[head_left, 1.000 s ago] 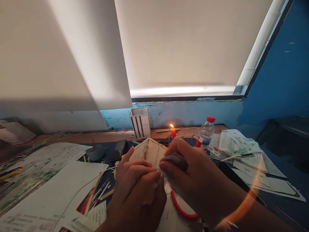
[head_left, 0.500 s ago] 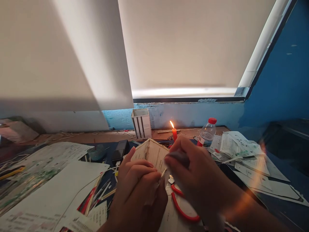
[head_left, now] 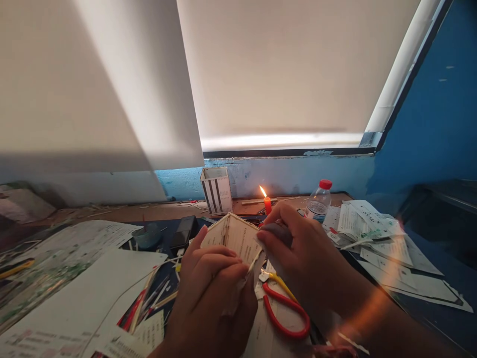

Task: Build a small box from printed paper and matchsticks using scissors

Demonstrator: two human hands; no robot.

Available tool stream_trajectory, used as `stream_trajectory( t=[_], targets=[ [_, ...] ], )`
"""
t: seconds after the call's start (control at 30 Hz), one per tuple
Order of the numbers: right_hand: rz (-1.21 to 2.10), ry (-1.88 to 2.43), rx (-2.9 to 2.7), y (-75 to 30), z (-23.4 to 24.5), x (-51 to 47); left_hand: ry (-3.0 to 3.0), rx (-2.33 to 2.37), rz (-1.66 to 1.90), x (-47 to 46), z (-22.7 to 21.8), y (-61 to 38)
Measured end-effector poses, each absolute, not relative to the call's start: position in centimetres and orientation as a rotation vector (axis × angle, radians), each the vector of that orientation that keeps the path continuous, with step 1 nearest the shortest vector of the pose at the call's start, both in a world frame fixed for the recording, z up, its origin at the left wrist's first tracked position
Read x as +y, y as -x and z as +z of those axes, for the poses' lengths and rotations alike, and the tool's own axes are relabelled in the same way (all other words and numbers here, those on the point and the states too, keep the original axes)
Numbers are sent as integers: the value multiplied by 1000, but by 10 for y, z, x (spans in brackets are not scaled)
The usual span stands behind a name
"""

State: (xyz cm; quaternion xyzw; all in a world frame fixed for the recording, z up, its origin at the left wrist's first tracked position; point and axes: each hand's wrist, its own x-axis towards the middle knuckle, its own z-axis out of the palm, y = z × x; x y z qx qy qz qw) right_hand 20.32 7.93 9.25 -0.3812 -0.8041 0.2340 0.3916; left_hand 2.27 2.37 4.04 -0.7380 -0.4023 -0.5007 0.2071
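My left hand (head_left: pixel 214 298) grips an open box-like piece of printed card (head_left: pixel 242 238) with thin stick edging along its rims. A pale strip (head_left: pixel 254 261) sticks up at the card's near edge, beside my left fingertips. My right hand (head_left: pixel 301 248) is closed in a pinch just right of that edge, around a dark greyish thing (head_left: pixel 278 231) that I cannot make out. Beneath my hands lies a tool with a red looped handle (head_left: pixel 286 333), with a yellow part (head_left: pixel 285 288) beside it. Behind my right hand burns a red candle (head_left: pixel 267 205).
A striped card box (head_left: pixel 216 191) stands by the wall. Right of the candle is a red-capped bottle (head_left: pixel 319 201). Paper scraps (head_left: pixel 376 238) are piled at right. At left are a large white sheet (head_left: pixel 112 283), a small cup (head_left: pixel 147 237) and a black block (head_left: pixel 184 231).
My right hand has moved slightly back from the card's edge, showing more of the pale strip, the red looped handle and the yellow part. My left hand keeps its grip.
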Motion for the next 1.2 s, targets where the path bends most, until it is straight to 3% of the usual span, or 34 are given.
stream_trajectory(
  t=[0.17, 1.2],
  targets=[
    [701, 933, -2082, -203, 94, 76, 2077, -1117, -1376, 23, 41, -24],
    [408, 989, -2009, -199, 91, 77, 2054, -1119, -1427, 19, 43, -29]
  ],
)
